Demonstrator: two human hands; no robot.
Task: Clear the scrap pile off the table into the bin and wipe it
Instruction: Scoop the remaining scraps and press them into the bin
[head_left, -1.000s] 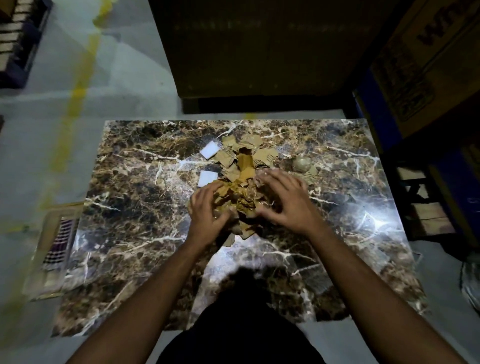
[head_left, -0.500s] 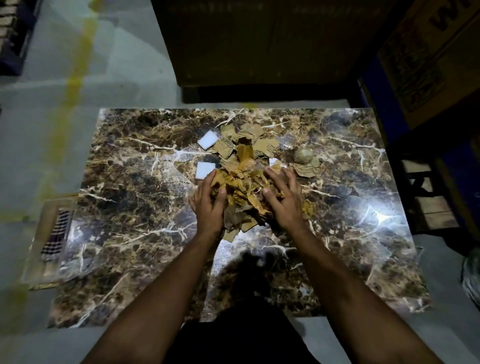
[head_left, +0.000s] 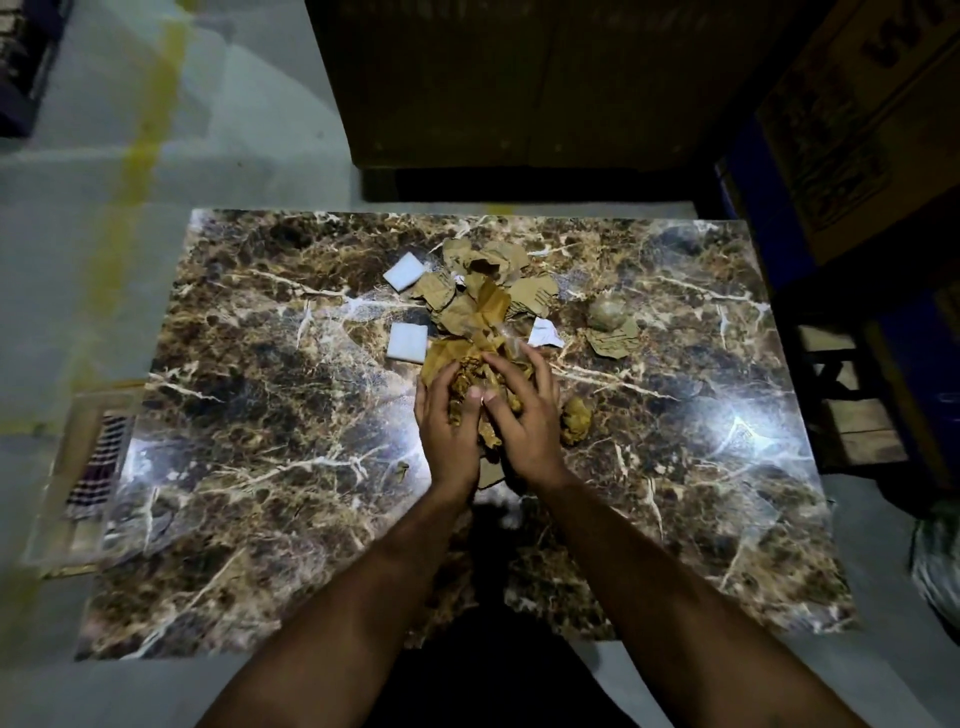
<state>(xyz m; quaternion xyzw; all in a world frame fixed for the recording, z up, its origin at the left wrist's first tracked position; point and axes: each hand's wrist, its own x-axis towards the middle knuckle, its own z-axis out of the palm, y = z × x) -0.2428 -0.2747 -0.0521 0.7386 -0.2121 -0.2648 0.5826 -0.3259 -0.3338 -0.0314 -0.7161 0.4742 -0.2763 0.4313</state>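
Observation:
A pile of brown paper and cardboard scraps (head_left: 488, 306) lies at the middle of the dark marble table (head_left: 270, 467). My left hand (head_left: 447, 421) and my right hand (head_left: 524, 415) are cupped together round a crumpled bunch of brown scraps (head_left: 467, 371) at the pile's near end, fingers curled over it. Two white foam squares (head_left: 407, 342) lie left of the pile. A white paper bit (head_left: 543, 332) lies just beyond my right fingers. A crumpled brown ball (head_left: 575, 420) sits beside my right hand. A pale wad on a cardboard piece (head_left: 608, 322) lies further right.
A shallow box holding a checked cloth (head_left: 96, 467) sits on the floor by the table's left edge. Large cardboard boxes (head_left: 519, 78) stand behind the table, and another (head_left: 862, 114) at the right. A wooden stool (head_left: 852, 415) is at the right edge.
My hands have closed inward from the sides of the heap, squeezing the scraps into a tight bunch between them. A brown ball now lies free to the right of my right hand.

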